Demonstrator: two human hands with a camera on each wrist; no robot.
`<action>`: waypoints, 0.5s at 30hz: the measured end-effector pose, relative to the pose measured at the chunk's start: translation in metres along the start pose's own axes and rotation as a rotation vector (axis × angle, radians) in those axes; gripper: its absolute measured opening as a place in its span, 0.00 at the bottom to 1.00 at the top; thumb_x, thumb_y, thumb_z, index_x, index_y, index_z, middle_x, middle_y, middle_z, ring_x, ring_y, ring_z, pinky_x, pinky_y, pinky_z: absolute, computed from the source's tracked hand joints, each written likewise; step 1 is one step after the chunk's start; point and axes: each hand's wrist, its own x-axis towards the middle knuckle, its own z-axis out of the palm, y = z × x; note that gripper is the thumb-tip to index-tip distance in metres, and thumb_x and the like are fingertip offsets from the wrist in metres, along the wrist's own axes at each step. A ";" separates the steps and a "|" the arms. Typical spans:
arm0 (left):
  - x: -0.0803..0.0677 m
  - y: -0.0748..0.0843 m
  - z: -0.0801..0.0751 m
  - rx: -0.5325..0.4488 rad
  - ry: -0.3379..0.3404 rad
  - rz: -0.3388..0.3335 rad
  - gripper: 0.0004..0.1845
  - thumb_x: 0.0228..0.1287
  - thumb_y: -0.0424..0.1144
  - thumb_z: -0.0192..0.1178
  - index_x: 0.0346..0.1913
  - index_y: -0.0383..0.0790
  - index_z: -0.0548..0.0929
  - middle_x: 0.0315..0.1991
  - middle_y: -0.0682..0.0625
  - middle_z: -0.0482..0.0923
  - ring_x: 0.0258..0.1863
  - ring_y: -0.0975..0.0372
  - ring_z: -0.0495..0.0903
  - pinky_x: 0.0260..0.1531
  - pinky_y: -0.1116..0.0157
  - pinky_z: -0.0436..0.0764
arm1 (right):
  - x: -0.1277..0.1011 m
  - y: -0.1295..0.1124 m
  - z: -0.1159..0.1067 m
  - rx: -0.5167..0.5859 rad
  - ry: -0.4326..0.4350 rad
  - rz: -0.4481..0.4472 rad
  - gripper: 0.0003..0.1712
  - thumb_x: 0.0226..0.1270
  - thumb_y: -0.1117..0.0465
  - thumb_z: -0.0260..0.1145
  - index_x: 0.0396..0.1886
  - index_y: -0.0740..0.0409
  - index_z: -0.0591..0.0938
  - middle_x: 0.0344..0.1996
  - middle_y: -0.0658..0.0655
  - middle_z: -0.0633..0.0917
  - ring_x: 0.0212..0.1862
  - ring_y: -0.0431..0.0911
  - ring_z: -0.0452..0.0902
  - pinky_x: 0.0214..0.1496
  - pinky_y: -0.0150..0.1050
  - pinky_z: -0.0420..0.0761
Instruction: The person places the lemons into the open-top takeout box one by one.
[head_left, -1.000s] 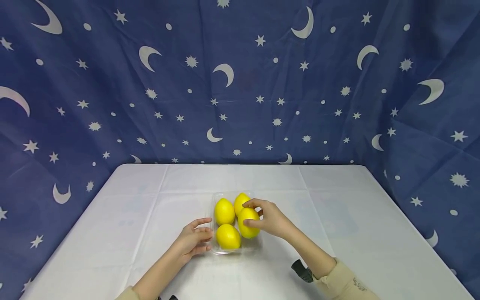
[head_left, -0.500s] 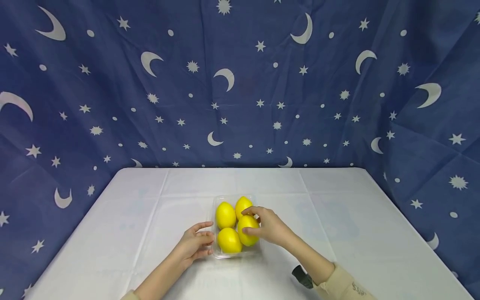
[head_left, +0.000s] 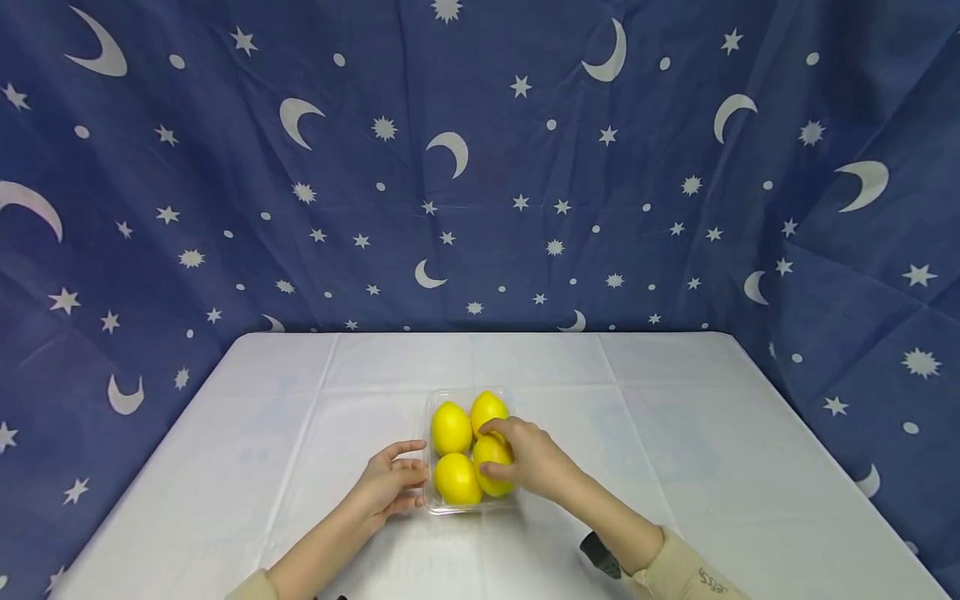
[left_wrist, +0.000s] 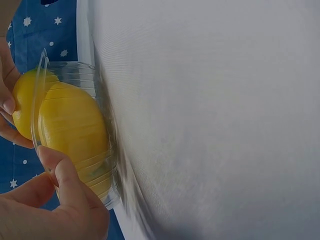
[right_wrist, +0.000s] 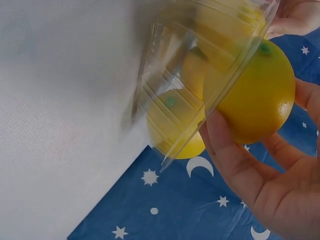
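Note:
A clear plastic tray stands on the white-covered table. Three yellow lemons lie inside: a back left lemon, a back right lemon and a front left lemon. My right hand grips another lemon between thumb and fingers at the front right of the tray. In the right wrist view this held lemon sits partly above the tray's rim, its green-tinted end showing. At the left side, my left hand pinches the tray's rim with thumb and finger.
The table has a white cloth with fold creases. Behind and beside it hangs a dark blue curtain with moons and stars. A black wrist device shows by the right sleeve.
My right hand has moved slightly left and down with the lemon, which now sits closer to the front left lemon. The left hand stays at the tray's side.

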 end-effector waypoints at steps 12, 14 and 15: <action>0.001 0.004 0.003 0.041 0.069 -0.010 0.25 0.59 0.25 0.58 0.60 0.35 0.69 0.33 0.50 0.74 0.30 0.62 0.76 0.25 0.70 0.84 | -0.004 -0.006 0.006 -0.096 0.017 -0.009 0.25 0.55 0.58 0.72 0.52 0.63 0.78 0.45 0.61 0.81 0.41 0.46 0.76 0.45 0.41 0.81; 0.001 0.004 0.004 0.047 0.066 -0.011 0.25 0.59 0.26 0.59 0.60 0.35 0.69 0.33 0.50 0.74 0.30 0.62 0.76 0.25 0.70 0.84 | -0.005 -0.006 0.006 -0.103 0.020 -0.004 0.25 0.56 0.58 0.71 0.52 0.63 0.78 0.45 0.61 0.81 0.40 0.46 0.76 0.45 0.40 0.81; 0.001 0.005 0.005 0.051 0.067 -0.011 0.25 0.59 0.26 0.59 0.60 0.35 0.69 0.33 0.50 0.74 0.30 0.62 0.76 0.25 0.70 0.84 | -0.005 -0.006 0.005 -0.111 0.020 -0.006 0.25 0.56 0.58 0.71 0.52 0.63 0.78 0.45 0.60 0.81 0.39 0.46 0.76 0.44 0.39 0.81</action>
